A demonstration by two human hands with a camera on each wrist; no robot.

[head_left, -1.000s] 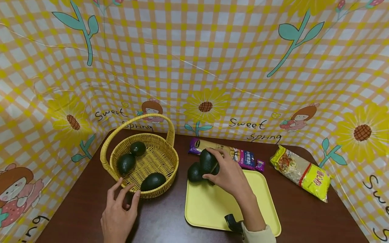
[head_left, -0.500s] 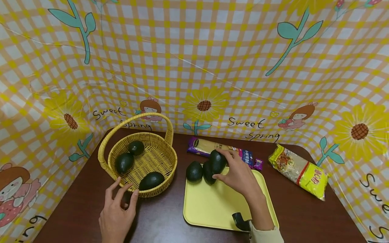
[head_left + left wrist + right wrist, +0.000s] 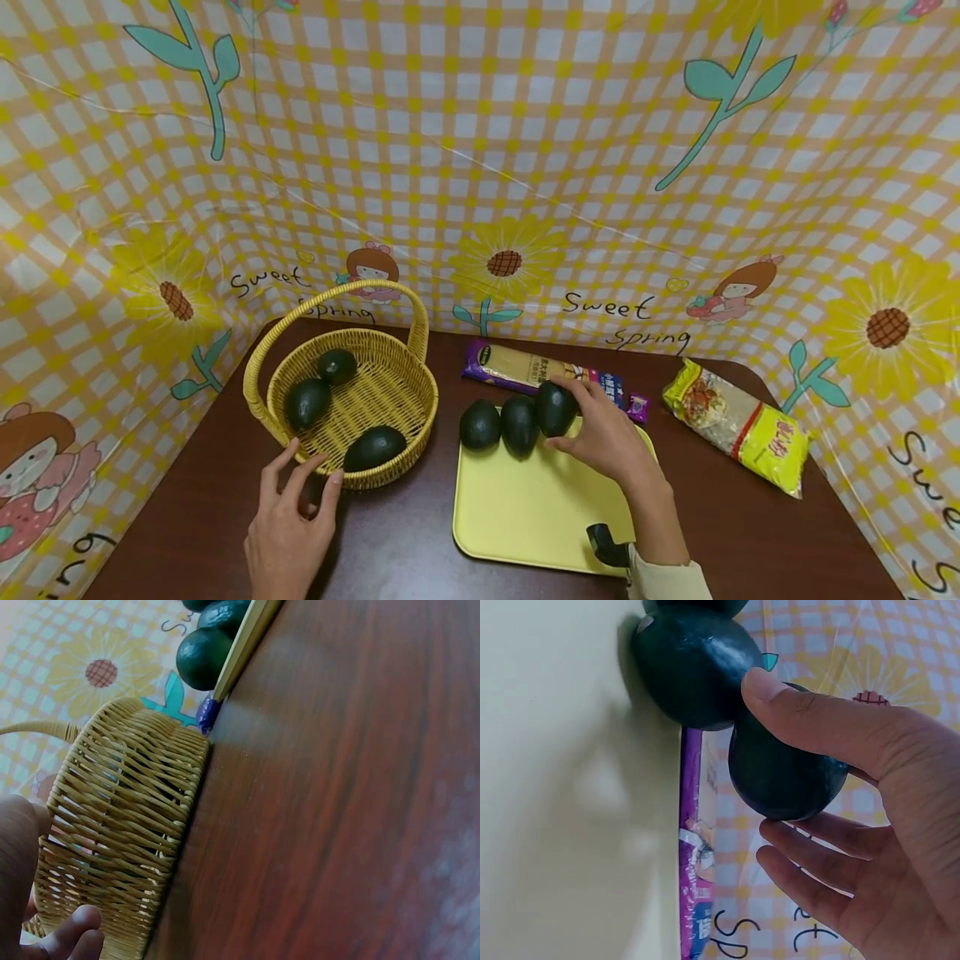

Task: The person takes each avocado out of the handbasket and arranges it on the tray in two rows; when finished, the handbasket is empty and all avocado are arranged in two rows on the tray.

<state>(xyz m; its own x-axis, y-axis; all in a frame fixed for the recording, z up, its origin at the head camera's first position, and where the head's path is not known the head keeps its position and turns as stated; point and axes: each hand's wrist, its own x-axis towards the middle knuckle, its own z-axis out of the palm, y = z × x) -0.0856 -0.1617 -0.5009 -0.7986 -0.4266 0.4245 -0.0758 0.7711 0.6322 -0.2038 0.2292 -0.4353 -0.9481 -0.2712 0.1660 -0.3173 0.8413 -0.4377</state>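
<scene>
My right hand [image 3: 603, 433] holds a dark green avocado [image 3: 556, 408] between thumb and fingers over the back of the yellow tray [image 3: 540, 517]. In the right wrist view this avocado [image 3: 787, 765] appears slightly off the tray surface, overlapping its neighbour [image 3: 694, 667]. Two more avocados, a left one [image 3: 480, 425] and a middle one [image 3: 520, 425], lie side by side on the tray. My left hand [image 3: 288, 525] rests its spread fingertips on the near rim of the yellow wicker basket [image 3: 431, 408]. Inside it lie three avocados, one [image 3: 375, 447] near the front.
A purple pasta packet [image 3: 517, 367] lies behind the tray, and a yellow noodle bag [image 3: 738, 429] to its right. The basket's tall handle [image 3: 341, 292] arches up. A checked cloth [image 3: 480, 167] hangs around the dark wooden table [image 3: 405, 542].
My right hand has shifted right and lowered its avocado beside the middle one, uncovering the two on the tray. The left hand stays at the basket rim.
</scene>
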